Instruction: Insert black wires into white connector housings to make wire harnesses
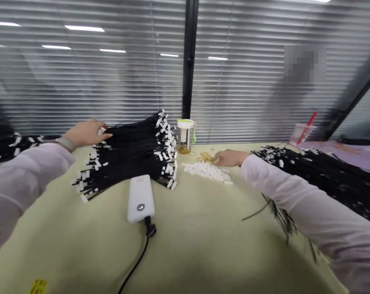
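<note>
My left hand [86, 133] rests on the far left end of a big fan-shaped bundle of black cords with white end tags [130, 153]; its fingers are curled over the tags. My right hand [229, 157] reaches to the middle of the table, fingers pinched at the edge of a pile of small white tags [208, 170], beside a scatter of yellow rubber bands [205, 156]. What the right fingers hold is too small to see.
A white power bank [140, 198] with a black cable lies in front of the bundle. A clear jar with a green lid [185, 135] stands at the back. More black cords [332, 175] lie at right, a pink cup [301, 134] beyond. Blinds close off the back.
</note>
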{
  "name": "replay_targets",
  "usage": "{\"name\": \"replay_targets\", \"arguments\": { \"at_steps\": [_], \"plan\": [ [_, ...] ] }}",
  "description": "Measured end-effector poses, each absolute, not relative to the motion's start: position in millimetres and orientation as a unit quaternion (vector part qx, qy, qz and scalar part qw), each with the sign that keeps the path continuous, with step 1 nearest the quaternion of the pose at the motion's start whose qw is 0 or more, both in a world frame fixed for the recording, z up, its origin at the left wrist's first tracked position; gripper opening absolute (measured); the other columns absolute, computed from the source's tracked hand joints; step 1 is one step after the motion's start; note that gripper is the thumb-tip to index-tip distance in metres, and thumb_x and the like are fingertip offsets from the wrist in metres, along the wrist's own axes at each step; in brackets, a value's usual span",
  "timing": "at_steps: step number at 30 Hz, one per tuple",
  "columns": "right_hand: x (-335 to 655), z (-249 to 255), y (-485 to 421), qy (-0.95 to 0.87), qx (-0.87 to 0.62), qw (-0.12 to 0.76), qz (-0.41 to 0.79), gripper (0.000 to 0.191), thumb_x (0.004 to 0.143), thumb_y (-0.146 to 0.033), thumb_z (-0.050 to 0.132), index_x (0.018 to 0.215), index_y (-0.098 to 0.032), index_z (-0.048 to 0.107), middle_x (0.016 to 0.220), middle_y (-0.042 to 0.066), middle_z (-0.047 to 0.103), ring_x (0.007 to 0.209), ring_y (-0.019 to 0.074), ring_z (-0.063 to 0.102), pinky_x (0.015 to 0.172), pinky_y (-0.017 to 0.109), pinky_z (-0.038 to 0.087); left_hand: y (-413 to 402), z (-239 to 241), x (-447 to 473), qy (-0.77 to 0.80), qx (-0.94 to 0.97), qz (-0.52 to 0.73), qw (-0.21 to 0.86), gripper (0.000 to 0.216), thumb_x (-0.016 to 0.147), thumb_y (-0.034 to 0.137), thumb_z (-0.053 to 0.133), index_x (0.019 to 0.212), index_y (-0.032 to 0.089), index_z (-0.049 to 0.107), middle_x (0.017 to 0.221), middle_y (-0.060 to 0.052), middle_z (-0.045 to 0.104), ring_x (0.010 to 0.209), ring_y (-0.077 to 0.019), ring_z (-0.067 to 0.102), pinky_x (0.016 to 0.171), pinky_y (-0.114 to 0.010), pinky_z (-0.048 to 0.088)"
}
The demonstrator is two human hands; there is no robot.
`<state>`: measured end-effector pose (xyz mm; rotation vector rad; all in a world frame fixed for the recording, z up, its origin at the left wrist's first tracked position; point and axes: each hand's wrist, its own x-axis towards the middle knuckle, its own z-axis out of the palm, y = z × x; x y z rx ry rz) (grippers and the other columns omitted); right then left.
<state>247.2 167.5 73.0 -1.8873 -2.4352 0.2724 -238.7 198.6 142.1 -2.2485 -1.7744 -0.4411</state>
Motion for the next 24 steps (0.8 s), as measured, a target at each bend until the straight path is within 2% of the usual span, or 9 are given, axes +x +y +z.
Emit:
{"name": "replay_targets", "arguments": {
  "at_steps": [2, 5, 8, 11, 13, 16, 21, 24],
  "plan": [
    [251, 60, 160, -0.787, -0.611, -0.021, 0.084, 0.027, 0.084, -0.035, 0.048, 0.099, -0.014, 0.057, 0.104, 0.006, 0.057, 0.095, 0.0159, 0.054, 0.086, 0.039, 0.042, 191, 143, -226, -0.590, -0.777, -0.128, 0.180, 0.055, 0.075, 0.053, 0.044, 0.109, 0.010, 0.053, 0.095, -0.006, 0.057, 0.090, -0.0220, 0.051, 0.083, -0.033, 0.037],
    [256, 52, 159, -0.775, -0.628, -0.045, 0.058, 0.030, 0.085, -0.038, 0.046, 0.102, -0.015, 0.055, 0.108, 0.007, 0.055, 0.099, 0.0170, 0.052, 0.087, 0.040, 0.041, 176, 139, -188, -0.529, -0.798, -0.116, 0.265, 0.049, 0.081, 0.046, 0.039, 0.107, 0.007, 0.052, 0.096, -0.009, 0.058, 0.090, -0.0225, 0.052, 0.082, -0.033, 0.038],
    [276, 57, 167, -0.731, -0.679, -0.057, 0.025, 0.032, 0.085, -0.039, 0.045, 0.102, -0.015, 0.055, 0.107, 0.007, 0.055, 0.097, 0.0168, 0.052, 0.086, 0.039, 0.042, 153, 126, -132, -0.401, -0.870, -0.100, 0.269, 0.037, 0.083, 0.038, 0.038, 0.102, 0.011, 0.055, 0.097, -0.010, 0.060, 0.089, -0.0221, 0.053, 0.082, -0.033, 0.037],
    [306, 60, 170, -0.669, -0.740, -0.065, -0.006, 0.033, 0.085, -0.039, 0.045, 0.104, -0.013, 0.054, 0.106, 0.008, 0.055, 0.095, 0.0169, 0.053, 0.083, 0.038, 0.043, 131, 105, -72, -0.279, -0.928, -0.044, 0.242, 0.026, 0.084, 0.030, 0.037, 0.085, 0.015, 0.059, 0.082, -0.008, 0.061, 0.082, -0.0199, 0.054, 0.077, -0.032, 0.037],
    [322, 55, 167, -0.644, -0.762, -0.066, -0.016, 0.034, 0.085, -0.039, 0.045, 0.105, -0.012, 0.053, 0.106, 0.009, 0.055, 0.094, 0.0168, 0.054, 0.082, 0.038, 0.044, 126, 87, -37, -0.238, -0.943, -0.036, 0.227, 0.019, 0.082, 0.024, 0.041, 0.083, 0.015, 0.058, 0.084, -0.008, 0.061, 0.084, -0.0196, 0.055, 0.078, -0.032, 0.036],
    [333, 36, 157, -0.627, -0.776, -0.060, -0.025, 0.034, 0.085, -0.039, 0.045, 0.107, -0.013, 0.052, 0.107, 0.008, 0.054, 0.094, 0.0164, 0.054, 0.081, 0.037, 0.045, 136, 61, 0, -0.254, -0.944, -0.023, 0.210, 0.018, 0.080, 0.015, 0.041, 0.086, 0.013, 0.058, 0.089, -0.011, 0.062, 0.088, -0.0204, 0.056, 0.079, -0.033, 0.036],
    [333, 10, 152, -0.604, -0.794, -0.041, -0.056, 0.032, 0.085, -0.033, 0.047, 0.111, -0.013, 0.050, 0.111, 0.009, 0.052, 0.096, 0.0172, 0.053, 0.081, 0.038, 0.045, 163, 31, 26, -0.294, -0.936, -0.007, 0.195, 0.019, 0.077, 0.007, 0.040, 0.081, 0.009, 0.059, 0.078, -0.013, 0.064, 0.073, -0.0207, 0.060, 0.069, -0.033, 0.040],
    [335, 7, 156, -0.609, -0.791, -0.029, -0.051, 0.032, 0.085, -0.032, 0.048, 0.110, -0.012, 0.051, 0.110, 0.009, 0.052, 0.095, 0.0171, 0.053, 0.081, 0.037, 0.045, 166, 24, 28, -0.311, -0.931, -0.003, 0.188, 0.022, 0.077, 0.004, 0.037, 0.080, 0.008, 0.058, 0.079, -0.015, 0.063, 0.071, -0.0211, 0.061, 0.064, -0.032, 0.042]
  ]
}}
